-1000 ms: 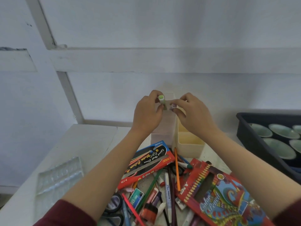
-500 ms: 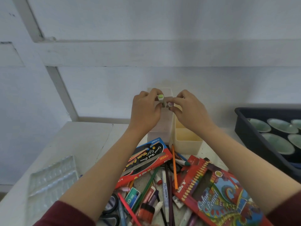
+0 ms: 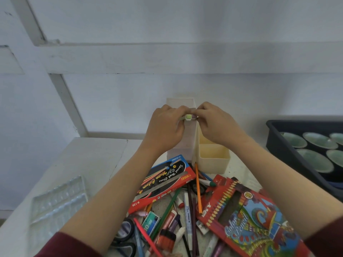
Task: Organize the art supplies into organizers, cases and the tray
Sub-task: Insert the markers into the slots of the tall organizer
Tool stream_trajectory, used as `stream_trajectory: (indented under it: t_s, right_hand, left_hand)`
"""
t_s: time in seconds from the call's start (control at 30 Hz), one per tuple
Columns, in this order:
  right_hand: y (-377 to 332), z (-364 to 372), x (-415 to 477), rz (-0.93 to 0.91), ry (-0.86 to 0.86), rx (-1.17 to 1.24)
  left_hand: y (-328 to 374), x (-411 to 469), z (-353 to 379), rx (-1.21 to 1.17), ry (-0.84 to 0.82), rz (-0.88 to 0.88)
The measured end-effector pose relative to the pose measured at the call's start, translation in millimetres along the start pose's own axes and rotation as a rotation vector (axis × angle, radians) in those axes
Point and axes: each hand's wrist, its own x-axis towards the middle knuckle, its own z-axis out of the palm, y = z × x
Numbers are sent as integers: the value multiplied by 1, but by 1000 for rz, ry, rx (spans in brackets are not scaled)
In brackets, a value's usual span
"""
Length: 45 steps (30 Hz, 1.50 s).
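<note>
My left hand [image 3: 165,127] and my right hand [image 3: 215,123] meet in front of the tall white organizer [image 3: 182,143] at the table's back. Together they grip a small green-capped marker [image 3: 187,117], the left hand on its body, the right pinching its other end. A shorter cream organizer [image 3: 213,161] stands just right of the tall one. Below my arms lies a heap of supplies: a water colour box [image 3: 163,180], a colour pencil box [image 3: 246,216], loose pencils [image 3: 198,188] and pens.
A black tray [image 3: 284,145] with green dishes sits at the right edge. A clear plastic palette [image 3: 57,201] lies at the left on the white table [image 3: 92,156]. Scissors [image 3: 124,242] and an eraser [image 3: 151,220] lie in the heap. A white wall stands close behind.
The marker has tipped from pointing up between my fingers to lying sideways, and my hands have closed together over it. The view shifted slightly.
</note>
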Motion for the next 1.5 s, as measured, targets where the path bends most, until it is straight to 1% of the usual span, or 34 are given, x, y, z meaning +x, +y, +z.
stream_trajectory:
  t_s: [0.17, 0.27, 0.33, 0.4, 0.5, 0.63, 0.7, 0.93, 1.1, 1.2, 1.37, 1.4, 1.5]
  right_hand:
    - [-1, -1, 0, -3, -14, -1]
    - [0, 1, 0, 3, -14, -28]
    - [0, 4, 0, 23, 5, -43]
    - [1, 7, 1, 42, 18, -45]
    - [2, 8, -3, 14, 51, -34]
    - [-2, 5, -13, -110, 234, 5]
    - [-2, 4, -16, -156, 267, -18]
    - [4, 7, -11, -183, 209, -59]
    - [6, 12, -8, -151, 192, -73]
    - [6, 14, -8, -132, 204, -64]
    - [5, 15, -6, -109, 205, -95]
    - [5, 15, -6, -104, 205, -103]
    - [5, 16, -7, -95, 206, -118]
  left_hand:
    - [-3, 0, 0, -1, -18, 8]
    - [-4, 3, 2, -9, 87, -22]
    - [-1, 4, 1, -98, 193, -65]
    - [4, 4, -1, -212, 250, -106]
    - [5, 5, -3, -209, 209, -116]
    - [2, 3, -2, -156, 131, -124]
    - [1, 2, 1, -142, 112, -126]
    - [-5, -2, 6, -127, 68, -144]
    - [-8, -2, 9, -110, 54, -149]
    - [-5, 0, 5, -135, 93, -157]
    - [6, 4, -7, -173, 250, -107]
    - [8, 5, -8, -174, 248, -88]
    - [6, 5, -4, -135, 173, -54]
